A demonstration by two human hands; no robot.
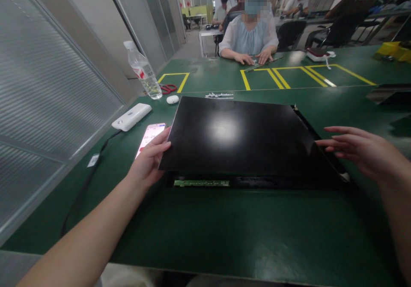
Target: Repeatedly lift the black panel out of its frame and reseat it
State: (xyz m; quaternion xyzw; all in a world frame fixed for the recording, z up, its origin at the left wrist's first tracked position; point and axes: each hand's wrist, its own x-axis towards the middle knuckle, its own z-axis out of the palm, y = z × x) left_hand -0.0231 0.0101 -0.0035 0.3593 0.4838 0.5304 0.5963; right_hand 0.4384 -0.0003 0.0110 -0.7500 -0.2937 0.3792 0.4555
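Observation:
A large glossy black panel (237,135) lies on the green table (224,231), its near edge raised over a dark frame with a green circuit strip (201,183). My left hand (150,160) grips the panel's near left corner, fingers curled around its edge. My right hand (359,150) is at the panel's right edge, fingers stretched out and apart, fingertips touching or just off the edge.
A phone with a lit screen (150,138), a white power bank (131,116) with a black cable, a white earbud case (172,99), red scissors (168,88) and a water bottle (143,70) lie left. Small white parts (219,95) sit behind the panel. A person (250,34) works opposite.

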